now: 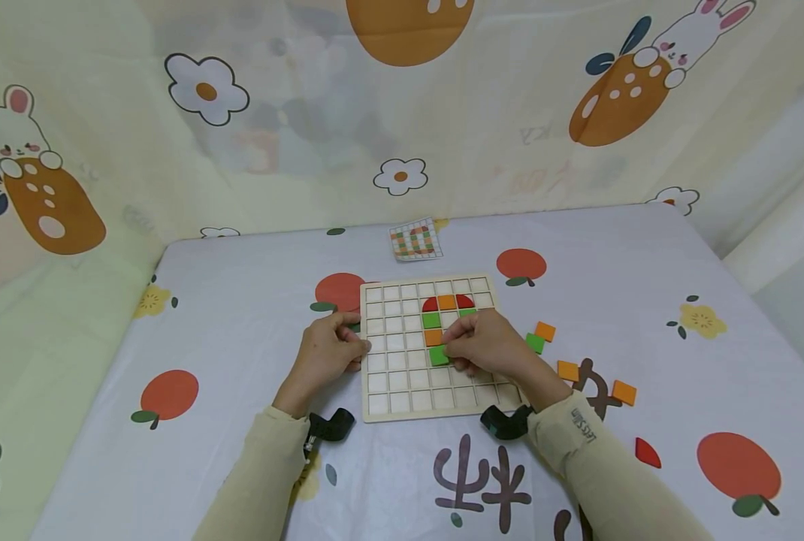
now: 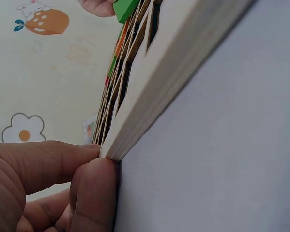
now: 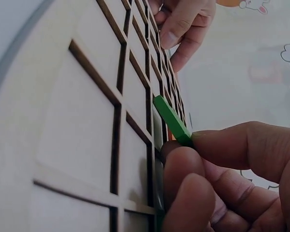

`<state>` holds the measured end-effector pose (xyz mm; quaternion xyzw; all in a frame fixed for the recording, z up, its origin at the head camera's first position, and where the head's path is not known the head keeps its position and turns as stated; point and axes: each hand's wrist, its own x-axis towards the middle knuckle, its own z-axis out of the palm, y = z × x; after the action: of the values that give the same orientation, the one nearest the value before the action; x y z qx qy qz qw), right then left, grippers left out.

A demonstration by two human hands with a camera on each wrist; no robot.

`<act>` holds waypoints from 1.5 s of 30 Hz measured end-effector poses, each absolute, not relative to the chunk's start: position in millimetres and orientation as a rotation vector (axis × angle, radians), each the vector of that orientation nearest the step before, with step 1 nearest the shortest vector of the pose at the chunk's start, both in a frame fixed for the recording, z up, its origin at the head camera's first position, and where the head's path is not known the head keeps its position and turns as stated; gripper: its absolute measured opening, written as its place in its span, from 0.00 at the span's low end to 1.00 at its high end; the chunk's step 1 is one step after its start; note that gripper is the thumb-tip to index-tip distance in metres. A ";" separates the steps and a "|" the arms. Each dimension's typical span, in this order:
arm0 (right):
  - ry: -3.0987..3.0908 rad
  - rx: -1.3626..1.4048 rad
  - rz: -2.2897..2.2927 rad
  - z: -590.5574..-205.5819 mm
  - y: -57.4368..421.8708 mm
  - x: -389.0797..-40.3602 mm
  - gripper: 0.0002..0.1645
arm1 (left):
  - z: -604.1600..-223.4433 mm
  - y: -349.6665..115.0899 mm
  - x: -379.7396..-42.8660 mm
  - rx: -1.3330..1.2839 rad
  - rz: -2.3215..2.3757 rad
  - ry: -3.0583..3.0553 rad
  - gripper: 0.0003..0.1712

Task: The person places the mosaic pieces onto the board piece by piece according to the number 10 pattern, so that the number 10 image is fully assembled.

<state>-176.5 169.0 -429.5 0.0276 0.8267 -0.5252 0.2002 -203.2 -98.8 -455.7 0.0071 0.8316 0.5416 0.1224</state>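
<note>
A wooden grid board lies on the table, with red, orange and green tiles in its upper right cells. My left hand pinches the board's left edge between thumb and finger, seen close in the left wrist view. Over the grid, my right hand pinches a green square tile by one end; its far end is tilted against the board's cells. Just above that tile sits an orange tile in its cell, and above it a green tile. The right hand covers some cells in the head view.
Behind the board lies a small printed pattern card. Right of the board are loose orange tiles, a green tile and a red curved piece. A patterned cloth covers the table; a curtain hangs behind.
</note>
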 end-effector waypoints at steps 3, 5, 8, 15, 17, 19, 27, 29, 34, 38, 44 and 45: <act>2.322 0.073 -1.464 -430.2 168.6 -176.0 0.06 | -455.9 -98.7 -203.2 0.020 1.578 2.428 0.29; 2.328 0.072 -1.465 -430.4 168.1 -175.8 0.05 | -455.9 -98.5 -203.1 0.021 1.575 2.432 0.29; 2.322 0.071 -1.473 -430.6 167.6 -175.2 0.06 | -456.2 -98.2 -203.2 0.024 1.570 2.437 0.29; 2.307 0.059 -1.495 -431.3 169.2 -174.0 0.07 | -455.9 -97.1 -202.8 0.028 1.576 2.432 0.29; 2.308 0.052 -1.498 -431.7 169.9 -173.8 0.07 | -456.1 -96.9 -202.7 0.028 1.581 2.427 0.29; 2.309 0.049 -1.497 -432.0 170.6 -173.5 0.07 | -456.5 -96.8 -202.8 0.030 1.583 2.426 0.28; 2.318 0.034 -1.516 -429.9 180.5 -170.1 0.08 | -457.7 -96.9 -202.6 0.042 1.585 2.424 0.28; 2.330 0.056 -1.513 -427.1 187.3 -169.2 0.09 | -456.9 -96.8 -202.5 0.040 1.581 2.427 0.28; 2.377 0.144 -1.493 -419.1 210.4 -168.4 0.11 | -454.8 -97.6 -202.2 0.022 1.568 2.433 0.29; 2.447 0.195 -1.432 -417.3 233.4 -168.5 0.14 | -454.5 -98.3 -201.9 0.024 1.563 2.438 0.29; 2.510 0.263 -1.355 -417.8 269.2 -169.6 0.16 | -454.6 -98.1 -202.2 0.021 1.561 2.444 0.29; 2.513 0.274 -1.349 -417.9 274.6 -169.7 0.17 | -454.4 -98.0 -202.2 0.019 1.560 2.444 0.29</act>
<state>-169.7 274.6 -417.9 0.0947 0.8686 -0.4665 0.1376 -202.2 -98.0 -454.4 0.0065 0.8368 0.5340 0.1206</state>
